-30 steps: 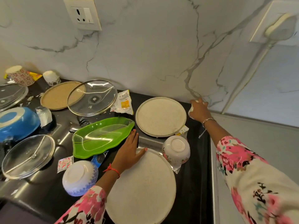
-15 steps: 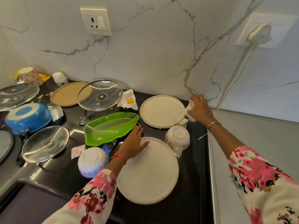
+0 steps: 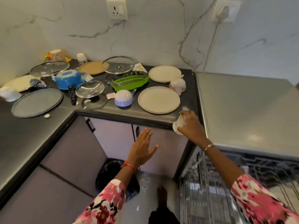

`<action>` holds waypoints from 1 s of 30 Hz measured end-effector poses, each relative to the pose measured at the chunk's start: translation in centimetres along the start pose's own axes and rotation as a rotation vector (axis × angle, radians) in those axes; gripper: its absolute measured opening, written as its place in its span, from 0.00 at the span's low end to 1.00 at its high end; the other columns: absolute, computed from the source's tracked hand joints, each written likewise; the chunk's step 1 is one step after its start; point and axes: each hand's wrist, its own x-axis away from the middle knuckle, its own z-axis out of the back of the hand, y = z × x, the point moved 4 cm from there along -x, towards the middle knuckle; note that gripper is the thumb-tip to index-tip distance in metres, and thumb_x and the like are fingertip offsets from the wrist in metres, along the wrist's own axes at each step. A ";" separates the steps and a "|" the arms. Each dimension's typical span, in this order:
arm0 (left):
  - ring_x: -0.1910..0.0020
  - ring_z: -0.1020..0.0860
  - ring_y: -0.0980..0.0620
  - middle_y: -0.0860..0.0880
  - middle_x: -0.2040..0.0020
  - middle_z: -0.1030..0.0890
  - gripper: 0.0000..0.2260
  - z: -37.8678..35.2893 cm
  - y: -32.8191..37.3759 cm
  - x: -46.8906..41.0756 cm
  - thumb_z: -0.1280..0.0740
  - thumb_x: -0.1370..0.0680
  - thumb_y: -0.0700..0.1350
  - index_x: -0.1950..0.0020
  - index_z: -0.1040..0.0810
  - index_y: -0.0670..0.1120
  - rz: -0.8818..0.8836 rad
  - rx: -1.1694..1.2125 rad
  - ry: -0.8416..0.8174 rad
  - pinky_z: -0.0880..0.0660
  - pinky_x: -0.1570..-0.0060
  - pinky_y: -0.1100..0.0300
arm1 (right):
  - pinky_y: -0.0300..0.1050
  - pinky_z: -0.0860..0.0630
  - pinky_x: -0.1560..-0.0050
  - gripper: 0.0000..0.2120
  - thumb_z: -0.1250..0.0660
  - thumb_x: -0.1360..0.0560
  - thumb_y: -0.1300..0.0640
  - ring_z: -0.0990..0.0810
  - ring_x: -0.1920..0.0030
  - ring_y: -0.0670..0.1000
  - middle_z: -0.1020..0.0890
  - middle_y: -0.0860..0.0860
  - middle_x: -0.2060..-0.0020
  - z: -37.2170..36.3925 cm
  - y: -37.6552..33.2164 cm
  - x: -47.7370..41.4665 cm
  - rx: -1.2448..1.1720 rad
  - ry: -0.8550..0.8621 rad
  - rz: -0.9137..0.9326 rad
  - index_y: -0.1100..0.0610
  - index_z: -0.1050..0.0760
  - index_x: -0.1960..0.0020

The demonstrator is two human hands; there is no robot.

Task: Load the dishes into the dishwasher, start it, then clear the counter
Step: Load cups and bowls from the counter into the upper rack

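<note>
Dishes not yet loaded crowd the dark tabletop [image 3: 21, 135]. From the left they include a grey round plate [image 3: 37, 102], a blue pot [image 3: 69, 79], a glass lid [image 3: 89, 88], a green leaf-shaped tray [image 3: 130, 82], an upturned lilac-and-white bowl [image 3: 123, 98] and a large cream plate [image 3: 158, 99] near the front edge. Scraps and wrappers lie among them.

Below the edge, the left hand [image 3: 142, 147] hangs flat with its fingers spread, holding nothing, in front of the cupboard doors and above a black-lined bin [image 3: 106, 175].

To its right, the right hand [image 3: 192, 128] is curled round a small white cup [image 3: 178, 125], tipped on its side just off the tabletop's front corner. Whether the cup is paper or ceramic cannot be told, so it could be heading for either the bin or the wire rack [image 3: 210, 183], which stands pulled out at lower right.

If it is going in the rack, the cup looks light and easy to crush or drop, so a gentle grip around its body suits it. It should be turned mouth-down before it reaches the wires and seated between prongs, not laid loose where water could flip it. The free left hand could steady the rack or fetch the bowl next. The cream plate sits close to the edge, so a sleeve swinging past could nudge it.
</note>
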 end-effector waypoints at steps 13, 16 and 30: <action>0.25 0.47 0.50 0.45 0.25 0.41 0.36 -8.5 10.5 22.4 0.53 0.27 0.65 0.27 0.39 0.42 -0.007 0.086 -0.235 0.56 0.28 0.62 | 0.45 0.31 0.45 0.28 0.30 0.33 0.60 0.29 0.39 0.57 0.31 0.57 0.39 -3.7 5.4 31.2 -0.032 -0.230 -0.290 0.60 0.33 0.35; 0.25 0.48 0.50 0.46 0.25 0.42 0.36 -10.6 13.6 23.7 0.54 0.27 0.65 0.27 0.40 0.43 -0.053 0.095 -0.272 0.60 0.31 0.67 | 0.48 0.29 0.47 0.29 0.29 0.33 0.62 0.28 0.41 0.58 0.32 0.57 0.40 -2.7 8.4 34.7 -0.063 -0.243 -0.400 0.57 0.33 0.34; 0.25 0.50 0.52 0.44 0.24 0.45 0.42 -21.3 24.5 17.9 0.54 0.27 0.70 0.26 0.43 0.41 0.052 0.149 -0.333 0.49 0.26 0.53 | 0.51 0.27 0.43 0.28 0.31 0.32 0.68 0.27 0.42 0.59 0.31 0.58 0.41 5.6 26.6 33.8 -0.119 -0.249 -0.417 0.58 0.32 0.33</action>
